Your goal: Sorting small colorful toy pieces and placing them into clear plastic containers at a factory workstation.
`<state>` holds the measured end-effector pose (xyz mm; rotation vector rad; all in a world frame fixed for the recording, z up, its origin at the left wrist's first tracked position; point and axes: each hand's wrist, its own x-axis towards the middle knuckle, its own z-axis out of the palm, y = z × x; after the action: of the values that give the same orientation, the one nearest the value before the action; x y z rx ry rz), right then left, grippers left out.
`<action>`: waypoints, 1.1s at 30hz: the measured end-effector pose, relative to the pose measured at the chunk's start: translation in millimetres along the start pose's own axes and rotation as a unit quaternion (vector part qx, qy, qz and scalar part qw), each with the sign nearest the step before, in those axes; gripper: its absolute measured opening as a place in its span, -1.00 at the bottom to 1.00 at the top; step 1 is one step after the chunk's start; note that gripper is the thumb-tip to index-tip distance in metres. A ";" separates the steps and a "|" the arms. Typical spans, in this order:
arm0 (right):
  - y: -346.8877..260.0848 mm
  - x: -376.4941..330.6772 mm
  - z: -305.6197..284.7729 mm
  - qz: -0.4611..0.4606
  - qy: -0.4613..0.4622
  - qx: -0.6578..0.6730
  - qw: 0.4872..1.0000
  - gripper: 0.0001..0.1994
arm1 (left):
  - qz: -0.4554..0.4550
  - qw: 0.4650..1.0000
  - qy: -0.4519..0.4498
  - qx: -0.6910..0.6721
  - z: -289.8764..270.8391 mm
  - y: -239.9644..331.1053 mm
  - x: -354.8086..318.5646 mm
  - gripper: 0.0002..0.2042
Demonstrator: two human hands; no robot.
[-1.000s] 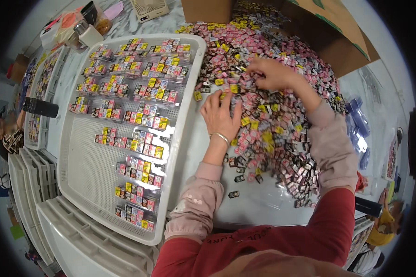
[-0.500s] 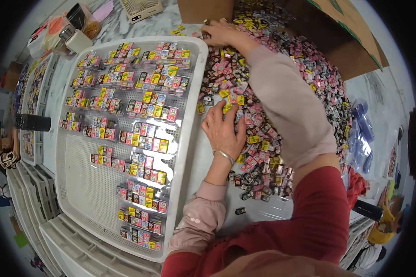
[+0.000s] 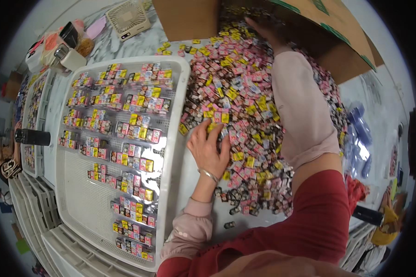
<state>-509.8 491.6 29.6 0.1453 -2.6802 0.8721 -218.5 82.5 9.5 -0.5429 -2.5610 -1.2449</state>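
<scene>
A big heap of small printed boxes (image 3: 245, 92) in pink, yellow, black and brown spreads over the table. At its left edge my left hand (image 3: 209, 150) lies with fingers apart, fingertips touching a few pink and yellow boxes. My right hand (image 3: 266, 32) reaches far forward into the shaded opening of a large cardboard box (image 3: 346, 55), over the heap; its fingers are dim and blurred. Left of the heap stands a white perforated tray (image 3: 179, 87), holding rows of clear plastic packs (image 3: 148, 102) filled with similar little boxes.
A small fan (image 3: 128, 21), a white bottle (image 3: 71, 58) and bags stand at the back left. Stacked white trays (image 3: 30, 198) and a black cylinder (image 3: 32, 137) are at the far left. Clear plastic pieces (image 3: 360, 134) lie right of the heap.
My right hand has moved right and deeper into the cardboard box, away from the heap's far left edge. Small boxes have spread across the heap's far part. My left hand stays by its edge.
</scene>
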 end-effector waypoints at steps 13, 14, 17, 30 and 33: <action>-141.2 -53.8 25.8 0.244 -0.473 -0.168 0.830 -0.60 | 0.048 0.993 -0.007 0.109 7.3 1.3 6.6 -0.60; -134.2 -79.7 6.2 0.261 -0.467 -0.170 0.828 -0.60 | 0.056 0.993 -0.006 0.104 11.3 7.0 7.3 -0.60; -191.0 -164.3 -10.4 -0.027 -0.289 -0.113 0.950 -0.58 | 0.033 0.985 0.037 0.164 0.6 -26.6 -4.4 -0.63; -255.5 -480.8 -135.4 -0.016 -0.041 -0.010 0.999 -0.52 | 0.060 0.979 -0.129 -0.145 -53.4 -21.9 -20.4 -0.44; -281.0 -561.4 -88.2 -0.020 0.048 -0.092 0.994 -0.42 | 0.196 0.968 -0.141 0.066 -57.2 12.8 -97.0 -0.27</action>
<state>97.9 315.2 68.3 0.1099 -2.6402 0.6007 -122.4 22.8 17.3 -1.2016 -2.5519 -0.9055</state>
